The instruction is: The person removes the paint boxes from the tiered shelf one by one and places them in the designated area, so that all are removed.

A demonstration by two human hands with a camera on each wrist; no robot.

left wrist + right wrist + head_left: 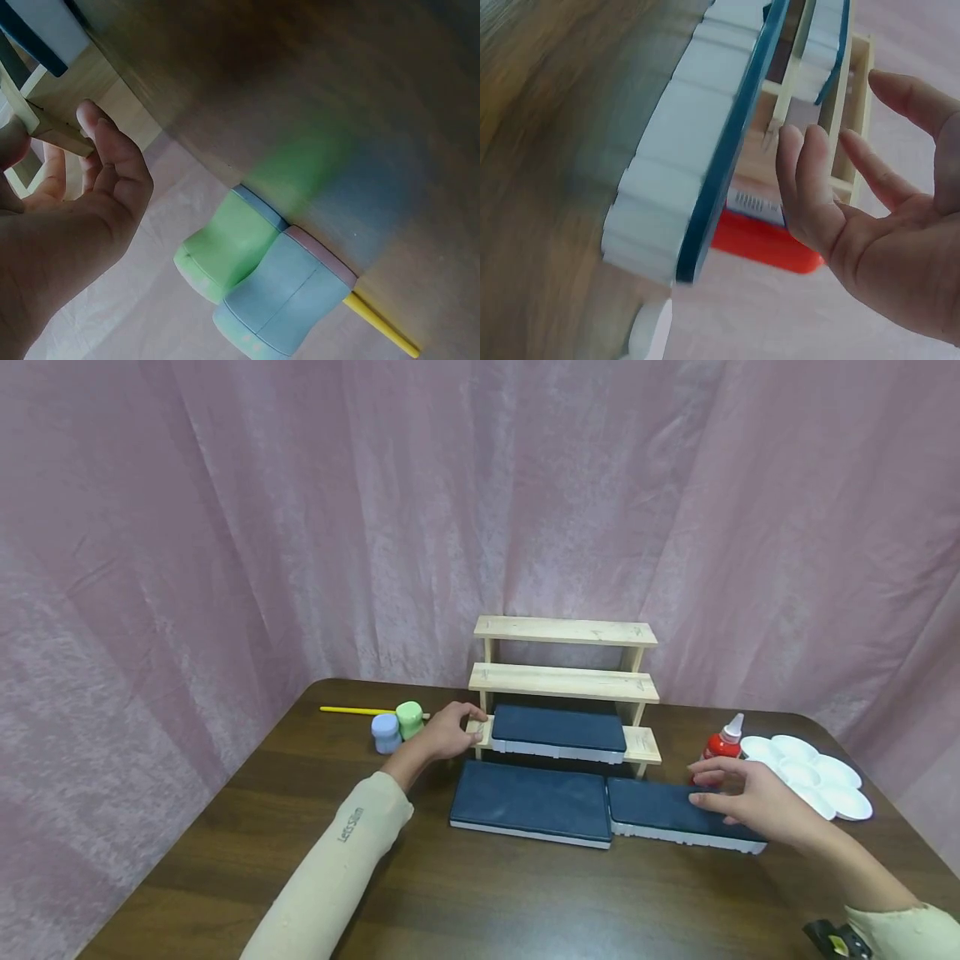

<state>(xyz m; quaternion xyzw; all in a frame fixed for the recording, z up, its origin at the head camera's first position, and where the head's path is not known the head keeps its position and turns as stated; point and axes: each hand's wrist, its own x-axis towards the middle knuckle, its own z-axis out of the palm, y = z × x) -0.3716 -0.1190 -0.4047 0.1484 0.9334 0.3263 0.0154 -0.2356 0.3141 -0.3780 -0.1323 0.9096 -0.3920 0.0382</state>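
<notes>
A three-step wooden display stand (564, 678) stands at the back of the table. My left hand (450, 732) holds the left end of its lowest board, with thumb and fingers on either side of the wood (60, 133). On that board lies a white case with a dark blue lid (558, 729). In front of the stand lie a wider flat dark blue case (531, 802) and, touching its right side, a long dark blue-lidded case (660, 806). Over the right part of this long case hovers my right hand (753, 793), fingers spread and holding nothing (877, 202).
Blue (386, 733) and green (409, 719) waisted containers stand left of the stand, by a yellow stick (356, 711). At the right are a red bottle with a pale nozzle (723, 743) and a white flower-shaped palette (836, 772). A pink curtain (420, 527) hangs behind the table.
</notes>
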